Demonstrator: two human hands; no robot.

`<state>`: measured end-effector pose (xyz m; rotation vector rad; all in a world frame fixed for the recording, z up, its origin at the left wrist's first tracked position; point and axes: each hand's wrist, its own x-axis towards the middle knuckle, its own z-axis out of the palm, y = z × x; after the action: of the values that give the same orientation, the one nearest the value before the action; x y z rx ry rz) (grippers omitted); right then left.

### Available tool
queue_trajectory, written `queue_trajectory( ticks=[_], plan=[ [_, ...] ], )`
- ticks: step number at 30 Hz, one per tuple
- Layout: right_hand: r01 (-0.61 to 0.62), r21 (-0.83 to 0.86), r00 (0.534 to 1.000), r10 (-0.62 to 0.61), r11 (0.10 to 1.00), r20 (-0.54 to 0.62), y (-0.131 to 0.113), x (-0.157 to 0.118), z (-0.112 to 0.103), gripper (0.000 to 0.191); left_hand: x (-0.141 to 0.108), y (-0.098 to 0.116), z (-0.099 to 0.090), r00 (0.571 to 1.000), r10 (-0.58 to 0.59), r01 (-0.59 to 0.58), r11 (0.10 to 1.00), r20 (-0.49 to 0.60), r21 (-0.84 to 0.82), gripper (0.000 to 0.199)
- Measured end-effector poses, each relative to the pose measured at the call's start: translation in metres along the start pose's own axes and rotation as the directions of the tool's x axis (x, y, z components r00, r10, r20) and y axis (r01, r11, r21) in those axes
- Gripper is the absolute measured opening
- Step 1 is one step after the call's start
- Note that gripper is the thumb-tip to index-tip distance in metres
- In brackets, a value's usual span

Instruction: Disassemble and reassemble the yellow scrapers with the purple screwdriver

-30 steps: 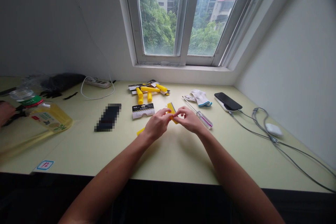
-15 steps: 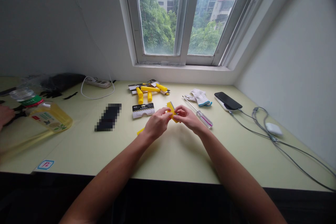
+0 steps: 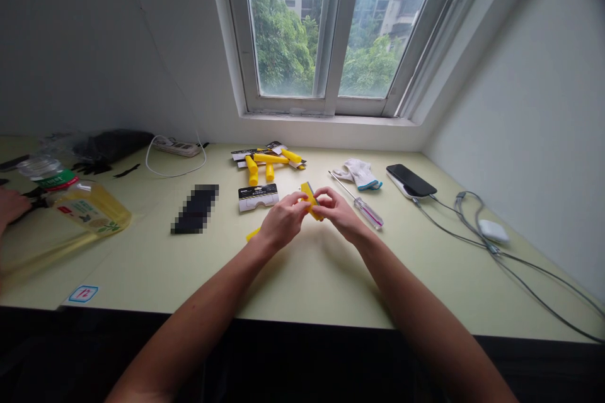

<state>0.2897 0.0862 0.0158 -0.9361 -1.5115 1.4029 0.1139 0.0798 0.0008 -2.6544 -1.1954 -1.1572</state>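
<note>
A small yellow piece with a grey edge [image 3: 308, 191] is held above the table by both hands. My left hand [image 3: 285, 220] pinches it from the left, and my right hand [image 3: 339, 213] grips its right side with bent fingers. Under my left wrist, part of another yellow piece [image 3: 253, 234] shows on the table; the rest is hidden. A black and white card [image 3: 258, 198] lies just left of my left hand. To the right of my right hand rests a screwdriver [image 3: 368, 213] with a clear handle.
Yellow-handled tools [image 3: 270, 160] lie in a pile at the back. White gloves [image 3: 359, 174], a black phone [image 3: 411, 181], cables and a white case [image 3: 493, 232] are on the right. A bottle of yellow liquid [image 3: 89, 206] and another person's hand [image 3: 13, 206] are on the left.
The yellow piece has tilted very slightly between my fingers. Both hands keep nearly the same place and grip.
</note>
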Motion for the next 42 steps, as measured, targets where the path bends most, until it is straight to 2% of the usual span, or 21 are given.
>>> queue_trajectory(
  ticks=[10,33,35,37,42],
  plan=[
    [-0.005,0.052,1.0,0.005,0.999,0.011,0.005,0.001,-0.004,0.036,0.0,0.0,0.0,1.0,0.012,-0.012,1.0,0.01,0.011,0.015],
    [-0.058,0.002,0.998,0.058,0.998,-0.022,0.004,0.0,-0.002,0.041,-0.001,0.002,-0.001,0.997,-0.016,0.018,1.0,0.081,-0.019,0.015],
    [-0.058,-0.049,0.998,0.057,0.997,-0.025,0.004,0.001,-0.003,0.042,-0.001,0.001,-0.001,0.996,-0.026,0.028,0.999,0.084,-0.019,0.014],
    [-0.051,-0.183,0.998,0.044,0.982,-0.042,0.005,0.003,-0.006,0.041,-0.001,-0.001,-0.002,0.995,-0.039,0.041,0.999,0.086,-0.02,0.013],
    [-0.068,-0.48,0.988,-0.009,0.875,-0.156,0.012,0.007,-0.028,0.031,-0.001,-0.008,-0.007,0.988,-0.094,0.096,0.995,0.118,-0.01,0.01]
  ],
)
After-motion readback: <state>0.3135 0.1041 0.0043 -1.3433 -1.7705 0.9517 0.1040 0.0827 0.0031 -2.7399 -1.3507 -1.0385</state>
